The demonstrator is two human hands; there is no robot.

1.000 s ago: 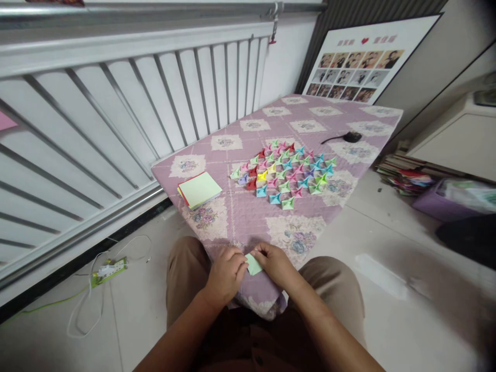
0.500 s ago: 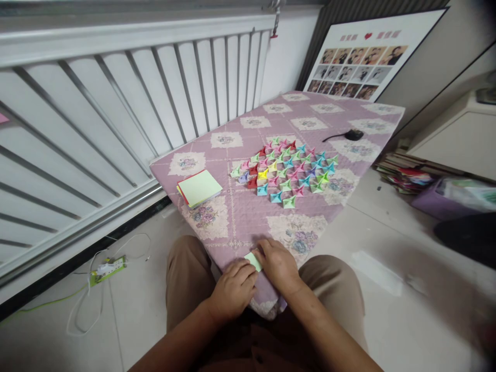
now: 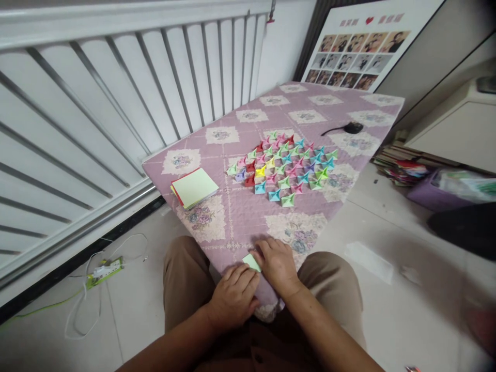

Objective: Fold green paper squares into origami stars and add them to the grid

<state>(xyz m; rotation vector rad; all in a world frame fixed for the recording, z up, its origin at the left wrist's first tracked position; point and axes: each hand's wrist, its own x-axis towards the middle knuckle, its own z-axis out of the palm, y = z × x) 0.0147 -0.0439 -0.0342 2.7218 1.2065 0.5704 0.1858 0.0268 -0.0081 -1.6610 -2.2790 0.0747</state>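
A small piece of pale green folded paper (image 3: 251,262) lies at the near corner of the table, between my two hands. My left hand (image 3: 235,292) rests at its lower left, with the fingers held together and bent over the paper's near edge. At the paper's right side is my right hand (image 3: 276,262), its thumb and fingers pressed on the edge. Farther back stand several folded paper pieces (image 3: 284,183) in rows, coloured green, pink, red, blue, yellow and purple. To the left sits a stack of square paper sheets (image 3: 195,187), pale green on top.
A quilted purple flowered cloth (image 3: 244,222) covers the table. A black object with a cable (image 3: 353,127) lies at the far right. The white radiator (image 3: 155,82) runs along the left side. On the floor are a green power strip (image 3: 106,272) and a purple container (image 3: 437,192).
My left fingers have shifted slightly along the paper's near edge. The right hand stays at its side. The whole view has tilted a little.
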